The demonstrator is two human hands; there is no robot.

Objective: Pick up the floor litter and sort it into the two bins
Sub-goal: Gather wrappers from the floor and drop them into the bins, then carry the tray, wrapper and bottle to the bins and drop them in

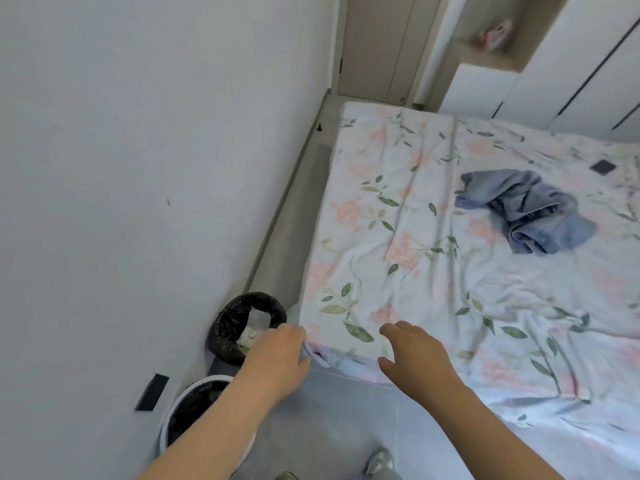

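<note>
Two bins stand against the left wall. The far bin (225, 327) has a black liner and holds pale plastic and paper litter (254, 329). The near bin (166, 424) has a white rim and a dark liner, and my left forearm covers part of it. My left hand (277, 355) hovers at the far bin's right rim, beside the bed corner. Its fingers point down and away, hidden behind the back of the hand. My right hand (412, 358) hangs over the bed's near edge with fingers spread and relaxed, holding nothing.
A bed with a floral sheet (415, 258) fills the right side, with a crumpled blue cloth (526, 209) on it. A narrow strip of floor (301, 209) runs between wall and bed. A small dark object (319, 127) lies far along it. My feet (380, 460) stand on grey floor.
</note>
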